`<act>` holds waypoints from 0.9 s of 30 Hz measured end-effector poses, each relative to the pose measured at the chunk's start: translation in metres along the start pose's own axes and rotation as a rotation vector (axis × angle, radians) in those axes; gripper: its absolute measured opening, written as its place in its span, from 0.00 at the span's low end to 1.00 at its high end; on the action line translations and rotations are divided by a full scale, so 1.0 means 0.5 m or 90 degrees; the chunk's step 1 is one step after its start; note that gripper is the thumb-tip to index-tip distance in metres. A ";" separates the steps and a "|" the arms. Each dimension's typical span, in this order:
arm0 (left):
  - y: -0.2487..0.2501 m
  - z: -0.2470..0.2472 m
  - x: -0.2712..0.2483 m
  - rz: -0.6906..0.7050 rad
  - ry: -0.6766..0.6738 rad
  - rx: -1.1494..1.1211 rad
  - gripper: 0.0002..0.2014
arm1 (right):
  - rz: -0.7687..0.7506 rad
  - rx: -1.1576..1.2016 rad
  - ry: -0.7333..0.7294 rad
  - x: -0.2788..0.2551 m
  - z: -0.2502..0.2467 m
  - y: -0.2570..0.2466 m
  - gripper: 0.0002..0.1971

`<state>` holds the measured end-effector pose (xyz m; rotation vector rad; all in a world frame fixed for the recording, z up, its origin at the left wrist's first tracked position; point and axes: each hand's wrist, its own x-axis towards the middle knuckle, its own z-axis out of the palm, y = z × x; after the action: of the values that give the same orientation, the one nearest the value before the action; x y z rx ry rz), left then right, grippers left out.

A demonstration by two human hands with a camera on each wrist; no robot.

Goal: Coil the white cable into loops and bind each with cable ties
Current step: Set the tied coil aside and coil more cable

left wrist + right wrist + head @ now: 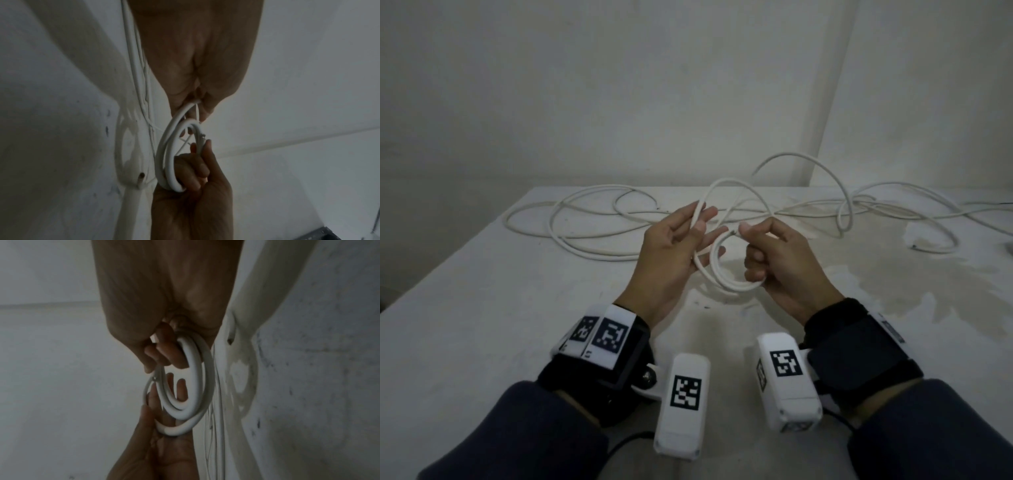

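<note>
A long white cable (592, 219) sprawls in loose curves over the far half of the white table (482, 308). Its near end is wound into a small coil (722, 279) of about three turns, held above the table between both hands. My left hand (688, 233) has the coil (195, 386) lying across its palm, thumb pinching the strand that leads up and away. My right hand (756, 253) curls its fingers round the coil's (164, 159) right side, and its thumb and forefinger pinch the cut cable end (734, 233). I see no cable tie.
Tall slack loops of cable (808, 164) rise at the back right by the wall corner. A darker stained patch (876, 274) marks the table's right side. A small pale object (1009, 245) sits at the right edge. Bare tabletop lies near the front left.
</note>
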<state>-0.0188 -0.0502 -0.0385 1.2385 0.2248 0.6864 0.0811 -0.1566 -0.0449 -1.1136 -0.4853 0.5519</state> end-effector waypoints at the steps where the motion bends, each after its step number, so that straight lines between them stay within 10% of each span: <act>1: 0.001 0.000 -0.001 -0.013 -0.002 -0.012 0.14 | 0.001 -0.017 -0.011 -0.001 0.002 0.001 0.15; 20: 0.011 -0.014 0.004 -0.205 -0.155 0.043 0.17 | -0.034 -0.247 -0.108 -0.013 0.013 0.002 0.07; 27: 0.005 -0.014 0.004 -0.203 -0.164 0.049 0.12 | -0.008 -0.195 -0.067 -0.011 0.015 0.005 0.20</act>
<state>-0.0216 -0.0431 -0.0382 1.3141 0.2298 0.2430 0.0718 -0.1541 -0.0449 -1.3765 -0.6845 0.5381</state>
